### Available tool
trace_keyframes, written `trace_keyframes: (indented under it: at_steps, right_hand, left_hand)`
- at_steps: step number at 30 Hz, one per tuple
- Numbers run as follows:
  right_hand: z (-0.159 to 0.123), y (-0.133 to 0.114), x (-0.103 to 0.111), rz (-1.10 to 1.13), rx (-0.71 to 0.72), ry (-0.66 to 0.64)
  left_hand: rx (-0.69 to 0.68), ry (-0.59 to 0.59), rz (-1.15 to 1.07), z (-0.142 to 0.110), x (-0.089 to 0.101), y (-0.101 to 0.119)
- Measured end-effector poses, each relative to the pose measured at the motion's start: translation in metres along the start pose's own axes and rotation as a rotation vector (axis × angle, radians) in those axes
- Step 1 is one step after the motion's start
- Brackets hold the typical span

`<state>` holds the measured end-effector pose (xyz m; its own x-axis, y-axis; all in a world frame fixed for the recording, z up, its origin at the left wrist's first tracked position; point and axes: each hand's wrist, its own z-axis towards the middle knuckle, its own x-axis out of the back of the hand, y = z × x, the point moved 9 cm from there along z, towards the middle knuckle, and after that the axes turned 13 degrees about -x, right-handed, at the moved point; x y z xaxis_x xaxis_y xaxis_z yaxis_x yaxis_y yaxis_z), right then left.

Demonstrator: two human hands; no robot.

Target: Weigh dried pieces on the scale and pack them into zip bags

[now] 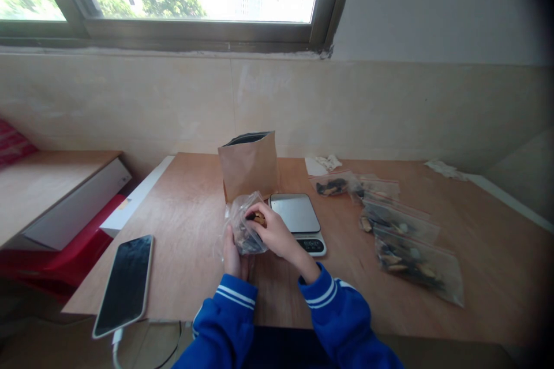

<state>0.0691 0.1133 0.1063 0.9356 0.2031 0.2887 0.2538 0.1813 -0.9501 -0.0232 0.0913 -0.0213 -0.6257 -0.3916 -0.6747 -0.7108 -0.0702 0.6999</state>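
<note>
My left hand (234, 258) grips a small clear plastic bag (243, 226) from below, just above the wooden table (186, 230). The bag holds dark and brown pieces. My right hand (272, 232) is at the bag's mouth, its fingers pinched on a brown piece (258, 218). Right behind the bag stands an open brown paper pouch (249, 164). A small digital scale (298, 220) with a bare steel plate sits just to the right of my hands.
Several filled clear bags (402, 236) lie in a row on the right of the table. A phone (125, 282) on a white cable lies at the front left edge. Crumpled paper (326, 162) lies near the wall. A lower wooden shelf (47, 184) stands at left.
</note>
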Motion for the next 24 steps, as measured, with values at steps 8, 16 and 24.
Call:
trace_keyframes:
  at_steps: [8,16,24]
  right_hand:
    - [0.003,-0.004,0.021,0.124,0.006,0.204]
    - [0.020,-0.020,0.058,0.291,0.059,0.347]
    - [0.082,-0.116,0.110,0.085,0.448,0.534]
  left_hand:
    - [0.020,0.018,-0.026,0.002,-0.001,-0.001]
    - [0.006,0.012,-0.014,0.002,-0.003,0.003]
    - [0.012,0.027,-0.046,0.004,0.003,0.000]
